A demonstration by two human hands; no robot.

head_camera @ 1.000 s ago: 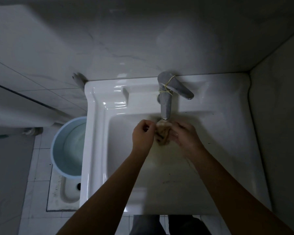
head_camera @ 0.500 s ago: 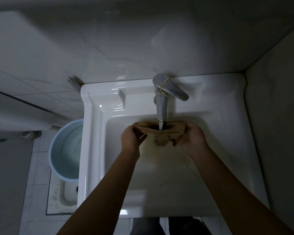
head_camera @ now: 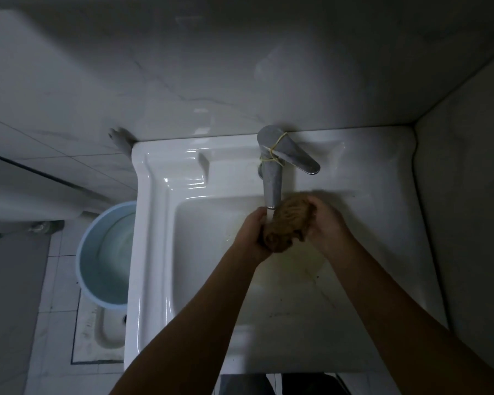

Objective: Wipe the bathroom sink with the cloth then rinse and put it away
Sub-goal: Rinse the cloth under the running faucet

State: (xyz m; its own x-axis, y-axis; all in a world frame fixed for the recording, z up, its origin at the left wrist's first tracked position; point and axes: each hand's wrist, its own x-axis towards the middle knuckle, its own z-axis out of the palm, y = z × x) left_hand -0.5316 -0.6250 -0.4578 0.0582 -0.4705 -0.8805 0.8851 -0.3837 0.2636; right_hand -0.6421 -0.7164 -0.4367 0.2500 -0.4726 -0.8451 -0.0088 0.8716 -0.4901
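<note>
A brown cloth is bunched into a lump just under the spout of the chrome faucet, where a thin stream of water runs onto it. My left hand grips the cloth's lower left end and my right hand holds its upper right side. Both hands hover over the basin of the white sink. The basin floor near the hands shows yellowish stains and dark specks. A yellow rubber band is wrapped around the faucet's lever.
A light blue bucket holding water stands on the tiled floor left of the sink. Marble-look wall tiles close in behind and on the right. A squat pan's edge lies below the bucket.
The cloth, stretched out wide between my hands half a second ago, is now gathered into a tight lump. Both hands have come closer together under the running water.
</note>
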